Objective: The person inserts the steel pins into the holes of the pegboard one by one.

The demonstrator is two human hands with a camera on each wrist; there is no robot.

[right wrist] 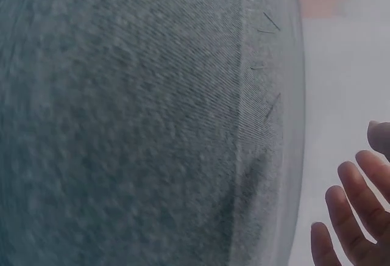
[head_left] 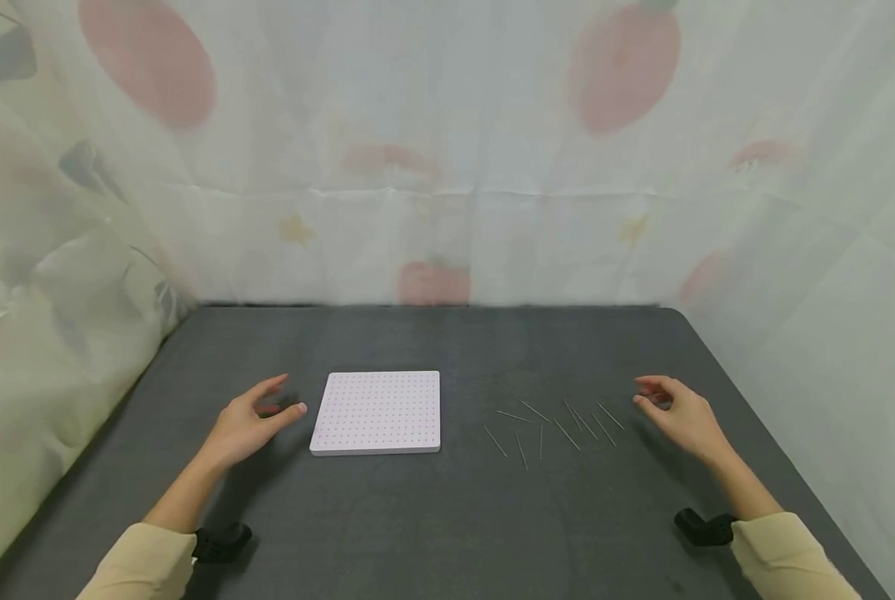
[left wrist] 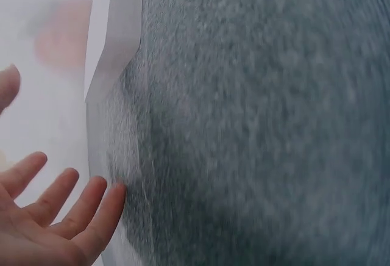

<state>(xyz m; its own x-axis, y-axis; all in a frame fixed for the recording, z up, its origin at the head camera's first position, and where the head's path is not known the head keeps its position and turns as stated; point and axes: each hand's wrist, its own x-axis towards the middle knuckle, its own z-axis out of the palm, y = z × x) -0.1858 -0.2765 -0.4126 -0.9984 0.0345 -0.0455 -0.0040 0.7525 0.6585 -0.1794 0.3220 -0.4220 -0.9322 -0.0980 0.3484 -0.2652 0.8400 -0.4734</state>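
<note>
A white square board [head_left: 377, 412] dotted with rows of small holes lies flat on the dark grey table. To its left hovers my left hand [head_left: 247, 423], fingers loosely spread and holding nothing; the left wrist view shows the board's edge [left wrist: 116, 34] beyond the fingers [left wrist: 91, 211]. Several thin metal needle-like pins [head_left: 567, 435] are scattered on the cloth right of the board. My right hand [head_left: 680, 415] is just right of them, fingers relaxed and apart from the pins. In the right wrist view, a few pins [right wrist: 272, 106] show past the fingers [right wrist: 353, 211].
The table [head_left: 447, 525] has a grey cloth surface with a rounded far right corner. Pale curtains [head_left: 492, 150] with fruit prints hang behind it and along both sides. A black wrist device [head_left: 221, 543] sits by the left sleeve, another [head_left: 704, 528] by the right sleeve.
</note>
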